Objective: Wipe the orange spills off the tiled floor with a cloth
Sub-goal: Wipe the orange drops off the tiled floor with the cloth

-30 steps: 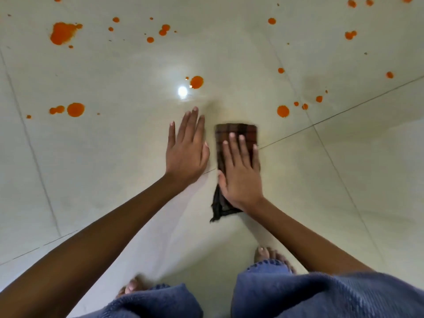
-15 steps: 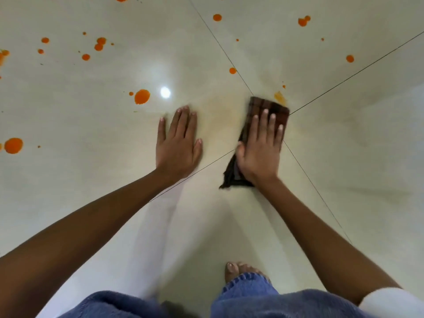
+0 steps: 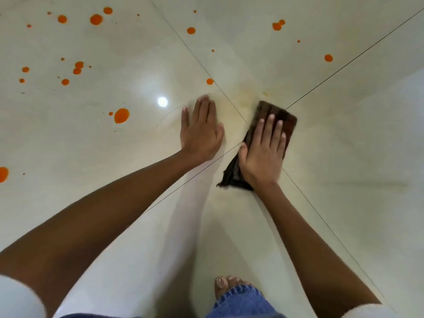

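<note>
A dark brown folded cloth (image 3: 288, 121) lies on the pale tiled floor (image 3: 344, 157), and my right hand (image 3: 263, 150) presses flat on it with fingers together. My left hand (image 3: 202, 131) rests flat on the bare tile just left of the cloth, holding nothing. A faint yellowish smear (image 3: 247, 97) marks the tile beyond the cloth. Orange spills dot the floor: a large drop (image 3: 121, 115) left of my left hand, a small one (image 3: 209, 81) ahead of it, several more (image 3: 78, 68) at far left, others (image 3: 328, 58) at upper right.
Dark grout lines (image 3: 344, 65) cross under the cloth. A bright light reflection (image 3: 162, 101) shines on the tile. My bare foot (image 3: 227, 285) and blue jeans (image 3: 241, 304) sit at the bottom edge.
My right hand slid the cloth to the right and forward over orange drops, then back a little toward me; those drops are now a faint smear. The view shifted right.
</note>
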